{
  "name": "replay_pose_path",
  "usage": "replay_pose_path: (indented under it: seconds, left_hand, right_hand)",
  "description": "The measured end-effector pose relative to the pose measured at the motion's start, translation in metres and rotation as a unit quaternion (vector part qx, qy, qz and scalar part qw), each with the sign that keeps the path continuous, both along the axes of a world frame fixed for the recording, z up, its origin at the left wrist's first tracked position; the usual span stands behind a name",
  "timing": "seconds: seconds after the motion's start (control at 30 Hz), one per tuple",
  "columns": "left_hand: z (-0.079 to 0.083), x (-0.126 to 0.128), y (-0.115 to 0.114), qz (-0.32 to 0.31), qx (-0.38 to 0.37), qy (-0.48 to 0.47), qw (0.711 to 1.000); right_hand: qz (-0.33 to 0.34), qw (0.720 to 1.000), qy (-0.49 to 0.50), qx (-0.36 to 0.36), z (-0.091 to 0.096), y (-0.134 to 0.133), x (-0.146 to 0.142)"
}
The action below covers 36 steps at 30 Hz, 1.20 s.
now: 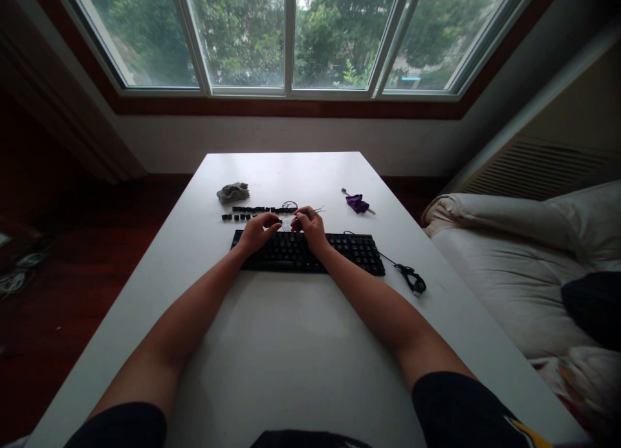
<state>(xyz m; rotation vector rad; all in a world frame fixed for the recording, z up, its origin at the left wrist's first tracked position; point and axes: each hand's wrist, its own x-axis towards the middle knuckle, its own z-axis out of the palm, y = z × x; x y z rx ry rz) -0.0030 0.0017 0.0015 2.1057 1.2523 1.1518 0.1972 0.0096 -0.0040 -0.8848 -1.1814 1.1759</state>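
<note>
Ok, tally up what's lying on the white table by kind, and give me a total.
Black keyboard: 1
Grey cloth: 1
Purple brush: 1
Row of loose keycaps: 1 (caps too small to count)
Coiled cable end: 1
Total: 5

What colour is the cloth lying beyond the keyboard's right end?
Purple cloth, clearest in the head view.

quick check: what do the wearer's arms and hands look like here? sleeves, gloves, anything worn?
Both hands, left hand and right hand, are bare: no gloves. No watch or bands show on the wrists; rings are too small to tell. Forearms are uncovered up past the elbows. Short dark sleeves, black or navy, show at the bottom edge; the right one carries a small yellow and white marking near its lower corner.
</note>
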Motion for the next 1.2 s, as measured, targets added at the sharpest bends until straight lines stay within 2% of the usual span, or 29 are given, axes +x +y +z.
replay_pose_path:
  seconds: [0.2,0.43,0.77,0.87,1.03,1.2]
  left_hand:
    - [0.0031,0.0014,-0.0031,-0.01,0.017,0.013,1.0]
    - [0.0036,0.0013,-0.0034,-0.02,-0.014,-0.015,1.0]
    - [0.0012,-0.0003,-0.0011,-0.009,-0.04,0.018,0.999]
    - [0.0011,-0.0003,-0.0007,-0.011,-0.051,-0.008,0.999]
    - [0.0028,0.0008,-0.0017,-0.057,-0.088,-0.076,0.992]
    - [0.0032,0.0017,-0.0018,-0.069,-0.103,-0.088,0.988]
  right_hand:
    - [0.009,1.0,0.004,-0.004,-0.0008,0.0007,-0.0006]
    - [0.003,1.0,-0.014,-0.006,0.0006,-0.0004,-0.0012]
    - [0.005,1.0,-0.029,0.001,0.0028,-0.0026,-0.0013]
    - [0.0,1.0,-0.031,0.001,0.0029,-0.0025,-0.0017]
    - [-0.001,1.0,-0.03,-0.003,0.0014,-0.0012,-0.0022]
    - [0.001,1.0,-0.026,0.0,0.0011,-0.0012,-0.0019]
